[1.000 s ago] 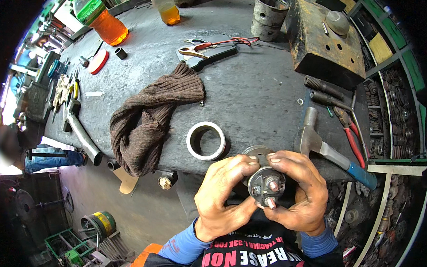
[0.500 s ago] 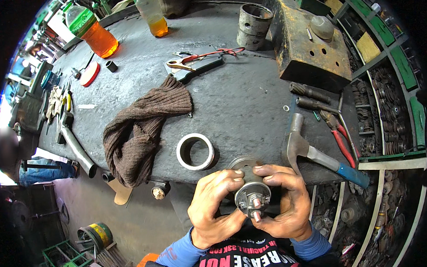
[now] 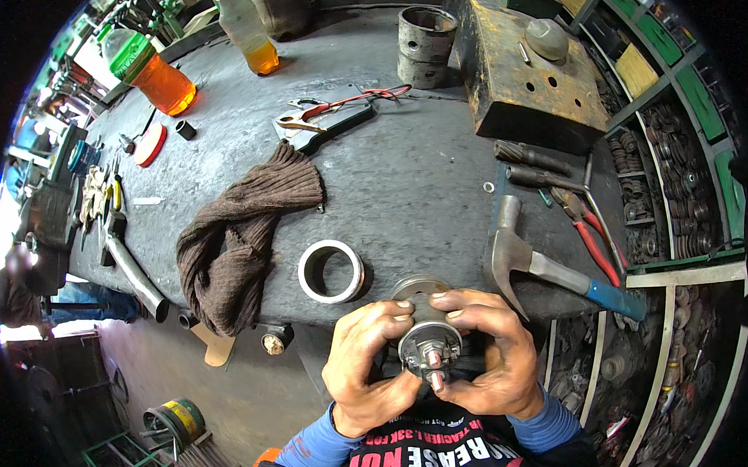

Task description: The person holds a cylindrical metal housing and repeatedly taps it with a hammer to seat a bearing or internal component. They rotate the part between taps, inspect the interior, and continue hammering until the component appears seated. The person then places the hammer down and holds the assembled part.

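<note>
Between my two hands, at the bench's front edge, is a starter solenoid, a metal cylinder with two copper-coloured studs on the end facing me. My left hand grips its left side, fingers curled along the body and thumb low near the studs. From the other side my right hand holds it the same way, its thumb close to the lower stud. The far end shows a wider round metal edge over the bench. A pale metal ring lies just beyond my left hand. A claw hammer with a blue grip rests to the right.
A brown ribbed cloth lies left of the ring. Red-handled pliers and metal rods sit beyond the hammer, near a rusty steel block. Bottles of orange liquid, a clamp lead and a metal cylinder stand farther back.
The bench and its things have shifted slightly left in view. The solenoid sits a little farther left and higher, still held by both hands.
</note>
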{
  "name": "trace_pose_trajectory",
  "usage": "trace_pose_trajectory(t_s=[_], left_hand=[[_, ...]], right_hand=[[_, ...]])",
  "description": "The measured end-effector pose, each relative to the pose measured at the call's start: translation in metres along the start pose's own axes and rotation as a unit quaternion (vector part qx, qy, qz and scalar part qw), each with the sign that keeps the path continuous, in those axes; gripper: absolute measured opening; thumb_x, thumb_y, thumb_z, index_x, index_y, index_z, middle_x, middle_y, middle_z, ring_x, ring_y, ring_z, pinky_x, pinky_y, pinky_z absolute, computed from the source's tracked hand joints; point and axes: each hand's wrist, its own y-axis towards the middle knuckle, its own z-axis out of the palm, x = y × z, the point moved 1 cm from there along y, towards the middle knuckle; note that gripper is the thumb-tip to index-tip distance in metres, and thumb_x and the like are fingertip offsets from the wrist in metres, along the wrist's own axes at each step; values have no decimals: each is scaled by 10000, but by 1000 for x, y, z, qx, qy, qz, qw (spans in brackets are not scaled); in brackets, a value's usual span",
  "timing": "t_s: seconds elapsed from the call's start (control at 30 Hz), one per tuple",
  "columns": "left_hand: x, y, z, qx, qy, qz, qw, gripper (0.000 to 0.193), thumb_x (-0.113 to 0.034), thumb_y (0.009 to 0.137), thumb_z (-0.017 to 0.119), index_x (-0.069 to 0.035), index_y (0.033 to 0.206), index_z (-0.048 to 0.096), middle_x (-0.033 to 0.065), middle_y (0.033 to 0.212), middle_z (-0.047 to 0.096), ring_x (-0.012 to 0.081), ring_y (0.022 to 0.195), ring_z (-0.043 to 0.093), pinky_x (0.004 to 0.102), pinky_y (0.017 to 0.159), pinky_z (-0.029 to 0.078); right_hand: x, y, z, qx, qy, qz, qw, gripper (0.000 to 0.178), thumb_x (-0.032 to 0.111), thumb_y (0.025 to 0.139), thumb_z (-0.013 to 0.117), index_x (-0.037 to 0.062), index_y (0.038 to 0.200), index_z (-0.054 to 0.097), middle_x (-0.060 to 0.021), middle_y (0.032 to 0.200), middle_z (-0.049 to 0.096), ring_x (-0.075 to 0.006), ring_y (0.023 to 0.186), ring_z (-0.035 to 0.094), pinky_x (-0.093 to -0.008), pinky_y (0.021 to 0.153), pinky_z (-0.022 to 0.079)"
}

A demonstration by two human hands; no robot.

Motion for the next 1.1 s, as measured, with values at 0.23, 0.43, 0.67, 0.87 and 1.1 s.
trace_pose_trajectory(t_s=[0.23,0.43,0.67,0.87,1.1], left_hand=[[0,5,3,-5,22,-2,1000,580,-57,684,913,25,1216,699,196,1174,760,333,1104,721,419,976,569],[-3,18,11,-28,48,-12,998,623,-87,707,921,36,1268,679,187,1207,741,327,1092,706,415,985,556],[-1,18,16,-35,68,-7,997,656,-50,703,899,40,1310,668,209,1241,723,364,1128,695,433,1007,548],[-2,19,10,-14,77,21,997,674,-31,702,899,47,1332,670,222,1283,715,366,1150,695,428,1005,558],[7,18,22,-78,92,23,992,674,4,686,917,39,1311,664,216,1253,695,343,1100,698,397,923,587]], right_hand=[[-3,4,2,-26,-7,-5,1000,695,108,744,943,-12,1349,623,-249,1355,688,-412,1258,688,-486,1081,545],[0,13,1,-48,-99,7,994,698,153,793,914,-32,1403,628,-241,1355,662,-399,1244,678,-472,1075,543],[-3,11,6,-84,-43,65,993,679,132,797,917,-28,1391,629,-227,1340,677,-369,1238,684,-445,1065,547],[-5,9,3,-86,-70,39,993,656,131,790,929,-29,1366,659,-224,1310,706,-372,1221,696,-446,1061,551],[-4,13,12,-108,-32,93,989,619,102,892,873,-21,1442,616,-224,1371,701,-354,1257,704,-414,1047,566]])
